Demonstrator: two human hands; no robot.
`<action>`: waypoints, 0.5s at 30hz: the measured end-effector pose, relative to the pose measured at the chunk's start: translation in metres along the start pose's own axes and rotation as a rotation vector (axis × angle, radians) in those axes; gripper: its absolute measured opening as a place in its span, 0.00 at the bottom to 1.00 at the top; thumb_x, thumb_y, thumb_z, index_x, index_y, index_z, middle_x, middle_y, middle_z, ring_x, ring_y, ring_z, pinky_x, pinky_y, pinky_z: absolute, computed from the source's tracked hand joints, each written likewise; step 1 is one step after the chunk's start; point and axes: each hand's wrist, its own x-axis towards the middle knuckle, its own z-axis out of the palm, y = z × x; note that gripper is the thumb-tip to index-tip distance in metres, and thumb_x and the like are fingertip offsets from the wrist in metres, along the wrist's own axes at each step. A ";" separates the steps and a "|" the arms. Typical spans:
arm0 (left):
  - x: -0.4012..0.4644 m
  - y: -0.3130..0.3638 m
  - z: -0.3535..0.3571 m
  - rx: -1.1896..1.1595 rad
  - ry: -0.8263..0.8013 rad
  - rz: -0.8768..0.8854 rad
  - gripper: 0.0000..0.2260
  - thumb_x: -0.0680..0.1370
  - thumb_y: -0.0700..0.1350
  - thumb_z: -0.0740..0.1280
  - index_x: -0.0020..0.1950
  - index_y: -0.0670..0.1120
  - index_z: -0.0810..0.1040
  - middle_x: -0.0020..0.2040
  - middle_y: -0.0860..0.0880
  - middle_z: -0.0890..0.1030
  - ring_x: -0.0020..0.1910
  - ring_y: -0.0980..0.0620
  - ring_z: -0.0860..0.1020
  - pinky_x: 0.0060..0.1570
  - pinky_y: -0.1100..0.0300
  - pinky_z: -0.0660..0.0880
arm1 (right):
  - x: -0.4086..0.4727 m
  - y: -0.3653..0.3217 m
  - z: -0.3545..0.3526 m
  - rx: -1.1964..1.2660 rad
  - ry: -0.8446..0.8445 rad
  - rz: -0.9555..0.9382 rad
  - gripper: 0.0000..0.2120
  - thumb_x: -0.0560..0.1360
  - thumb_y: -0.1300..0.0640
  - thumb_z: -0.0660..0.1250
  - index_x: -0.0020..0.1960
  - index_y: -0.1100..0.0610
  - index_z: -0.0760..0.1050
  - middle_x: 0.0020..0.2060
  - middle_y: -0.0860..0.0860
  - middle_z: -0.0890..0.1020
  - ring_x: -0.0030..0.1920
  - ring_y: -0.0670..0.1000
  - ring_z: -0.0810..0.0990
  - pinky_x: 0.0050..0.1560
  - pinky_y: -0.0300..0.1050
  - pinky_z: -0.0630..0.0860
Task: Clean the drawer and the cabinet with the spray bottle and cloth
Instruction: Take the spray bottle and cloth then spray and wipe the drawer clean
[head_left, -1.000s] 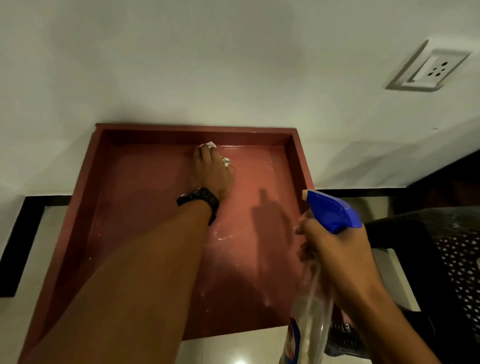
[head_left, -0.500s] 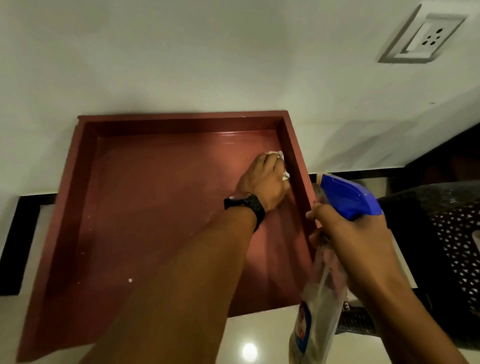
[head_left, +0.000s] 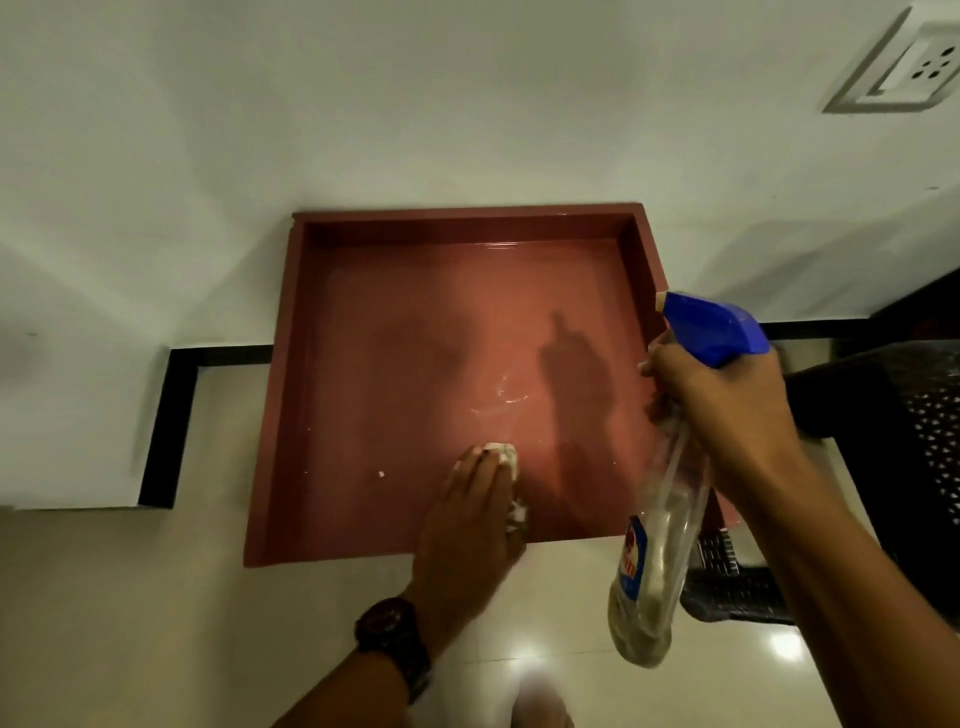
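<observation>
Left hand (head_left: 470, 519) lies palm-down with fingers fairly straight on a white cloth (head_left: 506, 457), pressing it against the wet bottom of the red drawer (head_left: 283, 395) near its front edge; bits of cloth show past the fingertips and by the thumb. A black watch (head_left: 392, 636) sits on that wrist. Right hand (head_left: 722, 410) grips the neck of the spray bottle (head_left: 657, 561) (blue trigger head, clear body hanging down) over the drawer's right wall. The drawer rests on the pale tiled floor (head_left: 130, 623) against a white wall (head_left: 415, 104). A dark perforated basket (head_left: 737, 592) stands at the right.
</observation>
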 end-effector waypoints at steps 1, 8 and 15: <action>-0.007 -0.018 -0.007 0.037 0.000 -0.046 0.24 0.77 0.48 0.61 0.71 0.39 0.68 0.71 0.41 0.69 0.71 0.41 0.66 0.73 0.50 0.59 | -0.003 -0.002 0.000 0.000 -0.003 -0.004 0.04 0.73 0.61 0.67 0.47 0.59 0.75 0.34 0.58 0.79 0.30 0.50 0.80 0.38 0.50 0.81; -0.046 -0.085 -0.037 0.016 0.121 -0.506 0.25 0.78 0.45 0.65 0.72 0.37 0.65 0.73 0.40 0.64 0.74 0.40 0.61 0.70 0.44 0.65 | -0.021 -0.010 0.002 0.025 -0.025 -0.020 0.06 0.73 0.63 0.66 0.43 0.53 0.74 0.38 0.62 0.81 0.31 0.54 0.80 0.41 0.55 0.81; 0.003 -0.081 -0.025 -0.010 0.263 -0.652 0.24 0.77 0.42 0.65 0.70 0.35 0.66 0.69 0.35 0.68 0.70 0.36 0.65 0.68 0.43 0.66 | -0.025 0.024 0.026 -0.031 -0.032 0.001 0.06 0.73 0.64 0.67 0.41 0.54 0.74 0.36 0.63 0.80 0.32 0.61 0.80 0.39 0.60 0.81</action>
